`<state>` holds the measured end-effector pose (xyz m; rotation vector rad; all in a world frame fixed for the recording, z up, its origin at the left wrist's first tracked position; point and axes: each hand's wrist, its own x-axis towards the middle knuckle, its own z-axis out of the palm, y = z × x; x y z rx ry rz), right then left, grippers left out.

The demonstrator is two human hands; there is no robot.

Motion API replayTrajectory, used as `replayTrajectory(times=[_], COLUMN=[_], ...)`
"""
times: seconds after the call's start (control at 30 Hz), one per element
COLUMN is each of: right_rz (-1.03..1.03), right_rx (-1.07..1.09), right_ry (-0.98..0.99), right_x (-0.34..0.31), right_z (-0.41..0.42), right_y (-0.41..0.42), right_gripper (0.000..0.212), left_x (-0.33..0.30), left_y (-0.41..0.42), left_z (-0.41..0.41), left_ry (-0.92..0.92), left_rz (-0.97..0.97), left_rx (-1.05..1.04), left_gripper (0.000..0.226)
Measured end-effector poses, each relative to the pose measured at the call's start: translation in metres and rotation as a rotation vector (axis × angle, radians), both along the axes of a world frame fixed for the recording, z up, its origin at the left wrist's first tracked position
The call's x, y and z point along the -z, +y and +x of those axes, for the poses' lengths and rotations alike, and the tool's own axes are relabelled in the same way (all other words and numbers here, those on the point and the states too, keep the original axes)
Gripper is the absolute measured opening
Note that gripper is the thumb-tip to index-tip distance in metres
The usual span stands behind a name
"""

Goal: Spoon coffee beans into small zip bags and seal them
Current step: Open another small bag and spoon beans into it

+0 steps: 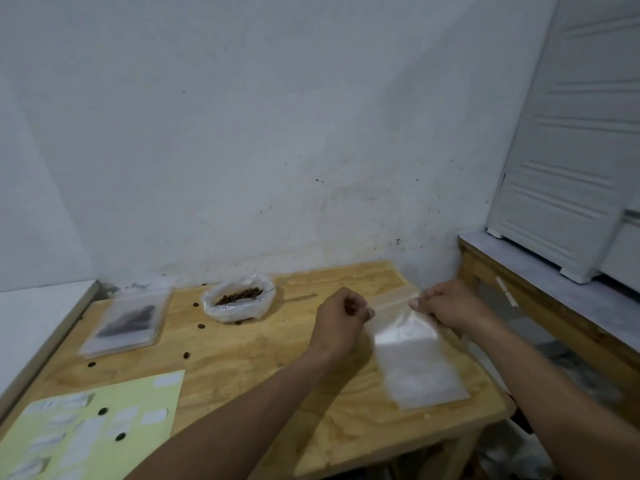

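Observation:
A clear zip bag (pixel 412 355) hangs between my two hands over the right part of the wooden table (pixel 242 355). My left hand (pixel 341 318) pinches the bag's top strip at its left end. My right hand (pixel 446 306) pinches the same strip at its right end. The bag looks empty. Coffee beans (pixel 239 295) lie in a white plastic bag-lined bowl (pixel 235 306) at the back middle, with a spoon handle (pixel 266 292) sticking out to the right.
A stack of zip bags (pixel 126 323) with dark contents lies at the back left. A yellow sticker sheet (pixel 93 427) covers the front left. Loose beans (pixel 186 355) are scattered on the wood. A bench with a white cabinet (pixel 571 150) stands to the right.

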<state>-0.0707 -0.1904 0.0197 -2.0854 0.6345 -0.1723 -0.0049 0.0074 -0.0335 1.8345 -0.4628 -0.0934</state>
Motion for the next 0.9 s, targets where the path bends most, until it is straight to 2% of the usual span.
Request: replayTrajectory(times=[0.1,0.2,0.33,0.4,0.47,0.53,0.67,0.77,0.9], right_rz=[0.054,0.054,-0.105,0.028,0.213,0.307,0.404,0.452,0.431], right_rx=[-0.010,-0.016,-0.006,-0.074,-0.118,-0.161,-0.252,-0.297,-0.408], right_ry=[-0.073,-0.146,-0.276,-0.327,-0.311,-0.275,-0.270,-0.287,-0.348], right_x=[-0.012,-0.020,-0.041,-0.055,-0.075,-0.088,-0.102,-0.104,-0.098], right_z=[0.005,0.019,0.037,0.047,0.057,0.067,0.096,0.114,0.131], right_y=[0.008,0.024,0.061,0.088,0.116,0.138,0.179,0.207,0.236], right_gripper=[0.020,0.028,0.034,0.045,0.051,0.053,0.030,0.018,0.023], left_x=[-0.017,-0.040,-0.071,-0.086,-0.099,-0.107,-0.112,-0.112,-0.120], left_y=[0.009,0.027,0.061,0.080,0.100,0.115,0.151,0.177,0.202], left_z=[0.009,0.021,0.037,0.039,0.038,0.038,0.045,0.047,0.051], left_ry=[0.047,0.009,-0.128,-0.228,-0.346,-0.446,-0.595,-0.501,-0.235], left_rz=[-0.149,-0.236,-0.286,-0.271,-0.223,-0.158,-0.045,-0.033,-0.114], left_rx=[-0.019,-0.060,-0.168,-0.208,-0.245,-0.253,-0.277,-0.291,-0.316], left_gripper=[0.011,0.010,0.011,0.010,0.008,0.006,0.006,0.011,0.034])
